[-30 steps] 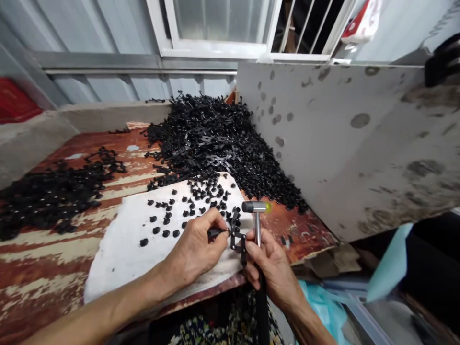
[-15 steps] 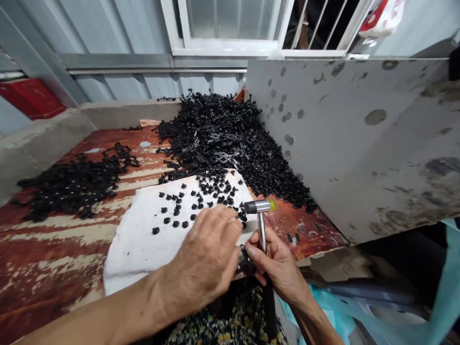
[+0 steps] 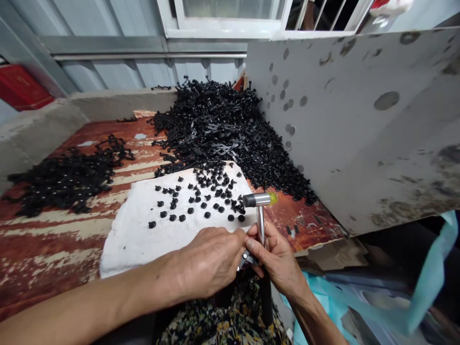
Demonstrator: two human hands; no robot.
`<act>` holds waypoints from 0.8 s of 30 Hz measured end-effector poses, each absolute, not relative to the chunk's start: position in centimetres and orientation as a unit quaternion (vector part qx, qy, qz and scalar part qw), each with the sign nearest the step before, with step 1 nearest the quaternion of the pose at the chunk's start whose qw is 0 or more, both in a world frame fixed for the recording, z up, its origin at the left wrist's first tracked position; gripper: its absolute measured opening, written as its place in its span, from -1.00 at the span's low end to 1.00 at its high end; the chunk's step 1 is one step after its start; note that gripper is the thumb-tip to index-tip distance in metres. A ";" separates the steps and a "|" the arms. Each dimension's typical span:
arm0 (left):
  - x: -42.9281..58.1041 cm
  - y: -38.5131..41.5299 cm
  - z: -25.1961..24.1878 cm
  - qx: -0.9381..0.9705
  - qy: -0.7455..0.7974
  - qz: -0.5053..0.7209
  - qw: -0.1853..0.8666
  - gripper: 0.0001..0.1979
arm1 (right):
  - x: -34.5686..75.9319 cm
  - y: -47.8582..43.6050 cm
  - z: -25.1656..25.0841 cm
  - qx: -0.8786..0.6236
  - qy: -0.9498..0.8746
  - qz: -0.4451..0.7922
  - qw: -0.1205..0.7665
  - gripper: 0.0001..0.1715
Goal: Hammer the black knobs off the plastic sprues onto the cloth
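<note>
My right hand (image 3: 277,256) is closed around a small two-faced hammer (image 3: 261,229) with a metal head, one black face and one yellow face. Its thumb and fingers also grip a small dark part with shiny spots (image 3: 246,259). Against this part presses my left hand (image 3: 212,258), fingers closed together; whatever they pinch is hidden. Beyond both hands lies a white cloth (image 3: 132,239), where many small round black pieces with stems (image 3: 207,215) are scattered, thickest toward the far right corner.
A large heap of black linked parts (image 3: 223,129) fills the back of the worn red tabletop (image 3: 43,254). A smaller heap (image 3: 68,179) lies at left. A grey stained board (image 3: 352,124) stands along the right. Turquoise plastic (image 3: 427,282) hangs at lower right.
My left hand has come down from over the pieces on the cloth and moved right to the part at my right hand. The right hand still holds the hammer. The view has shifted slightly.
</note>
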State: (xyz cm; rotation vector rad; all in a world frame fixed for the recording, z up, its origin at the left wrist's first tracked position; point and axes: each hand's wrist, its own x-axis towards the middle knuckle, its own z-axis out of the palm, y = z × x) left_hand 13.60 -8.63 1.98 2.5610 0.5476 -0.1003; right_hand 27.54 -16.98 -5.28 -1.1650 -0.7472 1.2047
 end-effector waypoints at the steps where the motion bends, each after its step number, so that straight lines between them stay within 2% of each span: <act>1: 13.7 -8.4 1.9 0.937 0.207 -0.024 0.281 -0.83 | 27.5 -17.0 -5.3 -0.506 -0.323 0.517 0.610 -0.59; 4: 13.7 -8.2 1.7 0.911 0.245 -0.016 0.330 -0.79 | 27.3 -17.0 -5.3 -0.510 -0.326 0.508 0.612 -0.60; 9: 13.1 -9.0 1.0 0.903 0.325 0.031 0.279 -0.77 | 27.1 -17.0 -5.0 -0.517 -0.328 0.504 0.609 -0.63; 13: 12.7 -9.4 0.4 0.892 0.333 0.034 0.305 -0.78 | 27.0 -17.0 -4.9 -0.521 -0.330 0.516 0.595 -0.69; 18: 12.9 -8.8 0.4 0.855 0.317 -0.039 0.408 -0.77 | 26.9 -17.0 -4.9 -0.525 -0.323 0.511 0.600 -0.71; 24: 13.1 -8.4 0.2 0.758 0.325 -0.031 0.565 -0.74 | 26.9 -17.2 -5.4 -0.514 -0.314 0.508 0.616 -0.65</act>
